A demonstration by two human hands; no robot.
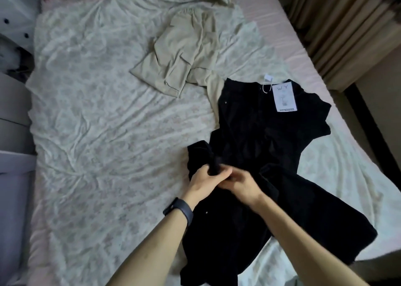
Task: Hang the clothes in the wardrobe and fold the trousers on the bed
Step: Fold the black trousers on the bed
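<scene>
The black trousers [260,134] lay spread on the near right side of the bed [108,134]. There the left hand [206,182] gripped a bunched fold, and the right hand [240,185] pinched the same cloth beside it. The beige trousers [184,55] sat crumpled farther up, with a paper tag [285,98] at the black waistband.

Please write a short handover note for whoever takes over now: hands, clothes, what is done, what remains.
Left hand grips a bunch of the black trousers near their middle. Right hand rests on the same fabric beside it; blur hides its grip.
Black trousers lie spread, unfolded, on the bed's right side, tag at the waist. Beige garment lies crumpled farther up the bed.
Done: nothing folded yet.
Left: fold the black trousers, then the beige garment.
</scene>
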